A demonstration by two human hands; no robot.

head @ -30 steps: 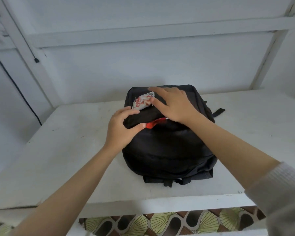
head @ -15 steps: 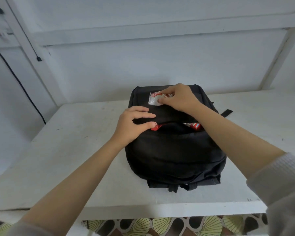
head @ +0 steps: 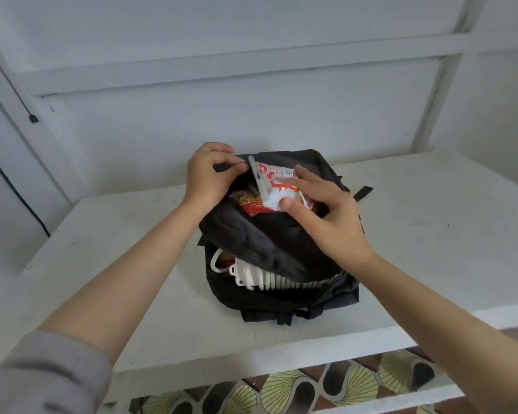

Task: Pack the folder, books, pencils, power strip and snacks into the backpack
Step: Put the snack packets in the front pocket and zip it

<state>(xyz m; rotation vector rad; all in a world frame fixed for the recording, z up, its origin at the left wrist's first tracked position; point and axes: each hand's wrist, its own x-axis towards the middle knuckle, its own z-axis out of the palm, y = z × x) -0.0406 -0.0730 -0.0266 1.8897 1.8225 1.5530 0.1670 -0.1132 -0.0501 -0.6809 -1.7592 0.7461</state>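
Your black backpack (head: 269,243) lies on the white table (head: 431,234), near its front edge. Your left hand (head: 205,177) pinches the black fabric rim of the far pocket between curled fingers and thumb, at the pocket's far left corner. Your right hand (head: 332,222) pinches a white-and-red snack packet (head: 271,182), with the thumb at its near corner and the fingers spread over its face. The packet stands tilted at the mouth of that pocket, half out. A red snack packet (head: 251,204) lies inside the pocket just beneath it. In the open near compartment a white power strip (head: 251,277) shows along the zip, with its white cord (head: 214,262) looped at the left end.
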